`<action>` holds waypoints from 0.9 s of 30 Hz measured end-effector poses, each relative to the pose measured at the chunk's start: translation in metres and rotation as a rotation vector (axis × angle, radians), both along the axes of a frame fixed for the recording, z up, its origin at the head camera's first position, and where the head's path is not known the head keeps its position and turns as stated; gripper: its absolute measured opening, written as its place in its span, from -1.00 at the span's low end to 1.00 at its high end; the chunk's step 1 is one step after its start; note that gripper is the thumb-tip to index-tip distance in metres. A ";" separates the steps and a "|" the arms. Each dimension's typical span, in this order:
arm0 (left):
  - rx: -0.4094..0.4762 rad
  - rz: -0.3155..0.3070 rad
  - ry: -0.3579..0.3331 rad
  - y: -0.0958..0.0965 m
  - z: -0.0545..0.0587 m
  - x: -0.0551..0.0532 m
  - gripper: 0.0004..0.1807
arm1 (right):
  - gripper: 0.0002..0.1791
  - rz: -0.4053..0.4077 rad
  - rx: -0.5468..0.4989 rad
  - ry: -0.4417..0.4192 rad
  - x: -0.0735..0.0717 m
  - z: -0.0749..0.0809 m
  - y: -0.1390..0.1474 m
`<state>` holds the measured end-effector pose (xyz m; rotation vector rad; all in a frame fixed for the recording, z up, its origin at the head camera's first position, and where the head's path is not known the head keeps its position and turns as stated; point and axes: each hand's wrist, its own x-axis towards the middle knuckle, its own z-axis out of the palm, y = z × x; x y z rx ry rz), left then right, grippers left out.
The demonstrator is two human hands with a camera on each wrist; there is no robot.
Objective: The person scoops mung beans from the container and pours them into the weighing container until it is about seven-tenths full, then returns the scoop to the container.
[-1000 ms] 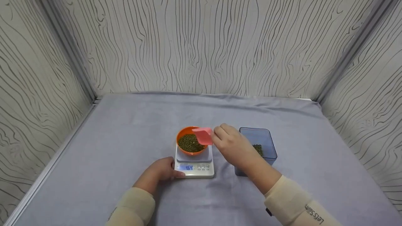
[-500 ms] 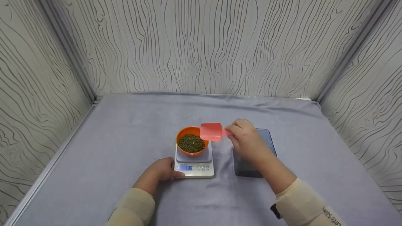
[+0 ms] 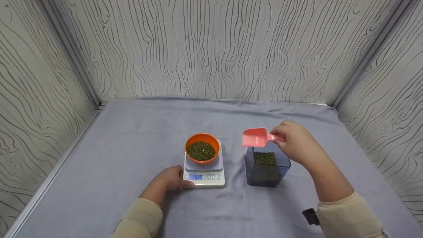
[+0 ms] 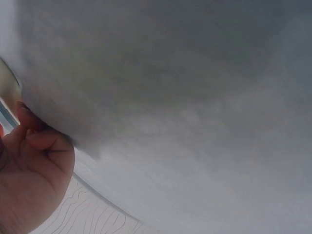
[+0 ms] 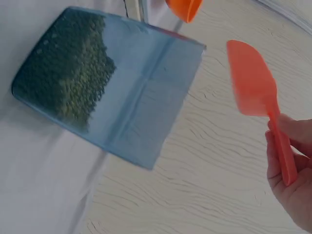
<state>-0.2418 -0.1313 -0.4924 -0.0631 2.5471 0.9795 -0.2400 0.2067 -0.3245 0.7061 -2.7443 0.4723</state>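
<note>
My right hand (image 3: 294, 140) pinches the handle of a pink scoop (image 3: 254, 137) above a bluish see-through container (image 3: 264, 177) of small green beans (image 3: 266, 158). The scoop's bowl looks bare inside. In the right wrist view the scoop (image 5: 253, 83) is apart from the container (image 5: 146, 83). With its thumb on the front left corner, my left hand (image 3: 170, 178) holds a white kitchen scale (image 3: 214, 182); its other fingers are partly hidden. On the scale's platform stands an orange bowl (image 3: 205, 138) with green beans (image 3: 200, 152) in it. The lit display (image 3: 195, 177) seems to read 539.
A grey cloth (image 3: 138, 132) covers the table, wrinkled along its back edge. Wood-patterned panels (image 3: 205, 49) enclose the back and both sides. The container stands to the right of the scale, with a strip of cloth between them.
My right hand has carried the scoop rightward from over the orange bowl to over the container, levelling it. The display has risen from about 464 to 539. My left hand has stayed put.
</note>
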 end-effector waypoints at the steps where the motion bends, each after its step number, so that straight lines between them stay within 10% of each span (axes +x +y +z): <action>1: -0.003 -0.001 0.002 0.000 0.000 0.000 -0.50 | -0.89 -0.008 0.014 0.000 0.000 0.002 0.004; 10: -0.012 -0.017 0.019 -0.002 0.000 -0.001 -0.51 | -0.92 -0.083 0.241 0.033 -0.002 0.003 0.014; 27: -0.011 -0.006 -0.002 -0.001 0.000 -0.001 -0.49 | -0.91 -0.057 0.689 0.127 -0.008 -0.045 -0.016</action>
